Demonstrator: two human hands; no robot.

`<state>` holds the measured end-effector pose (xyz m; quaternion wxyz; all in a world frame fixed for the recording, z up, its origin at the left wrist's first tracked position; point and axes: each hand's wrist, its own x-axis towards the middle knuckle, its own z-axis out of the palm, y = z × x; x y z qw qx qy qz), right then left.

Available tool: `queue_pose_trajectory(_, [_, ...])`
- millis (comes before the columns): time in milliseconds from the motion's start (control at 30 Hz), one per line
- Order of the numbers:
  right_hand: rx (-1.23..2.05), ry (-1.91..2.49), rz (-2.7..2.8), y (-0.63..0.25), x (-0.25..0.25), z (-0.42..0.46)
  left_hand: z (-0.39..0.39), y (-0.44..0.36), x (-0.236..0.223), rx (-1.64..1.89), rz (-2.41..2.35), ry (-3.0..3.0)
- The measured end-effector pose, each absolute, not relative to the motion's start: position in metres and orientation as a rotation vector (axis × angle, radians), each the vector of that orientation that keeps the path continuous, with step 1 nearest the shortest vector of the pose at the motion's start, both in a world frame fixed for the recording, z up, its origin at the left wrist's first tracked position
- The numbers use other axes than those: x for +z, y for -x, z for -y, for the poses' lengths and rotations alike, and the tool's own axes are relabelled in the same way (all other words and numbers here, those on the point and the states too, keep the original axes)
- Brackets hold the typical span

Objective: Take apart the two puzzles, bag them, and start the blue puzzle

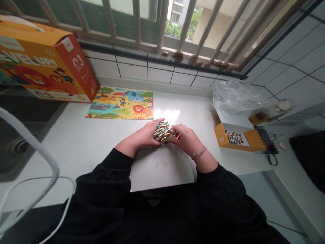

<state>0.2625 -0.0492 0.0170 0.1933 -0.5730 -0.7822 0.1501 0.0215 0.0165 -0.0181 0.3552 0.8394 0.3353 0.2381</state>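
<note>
A stack of colourful puzzle pieces (164, 132) rests between both hands on the white counter (83, 142). My left hand (145, 135) cups the stack from the left, fingers curled over its top. From the right, my right hand (185, 137) presses against it with closed fingers; a thin bracelet sits on that wrist. Behind the hands lies a finished animal jigsaw picture (122, 103), flat on the counter.
A big orange puzzle box (48, 64) stands at the back left. At the right sit a small orange box (236, 139) holding pieces, a crumpled clear plastic bag (236, 96) and a bottle (276, 110). A white cable (43, 159) loops at left. Barred window behind.
</note>
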Motion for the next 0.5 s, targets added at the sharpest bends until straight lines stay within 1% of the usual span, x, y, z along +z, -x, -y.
queue_pose_trajectory(133, [0.483, 1.673, 2.097, -0.259, 0.015, 0.048, -0.015, -0.02, -0.016, 0.541, -0.831, -2.164])
queue_pose_trajectory(300, [0.433, 1.601, 2.076, -0.251, 0.015, 0.053, -0.012, -0.03, -0.012, 0.682, -0.922, -2.13])
queue_pose_trajectory(400, [0.281, 1.638, 2.032, -0.261, 0.011, 0.063, -0.011, -0.032, -0.01, 0.747, -0.947, -2.139])
queue_pose_trajectory(500, [0.007, 1.976, 1.864, -0.281, 0.002, 0.074, -0.011, -0.031, -0.008, 0.77, -0.97, -2.15])
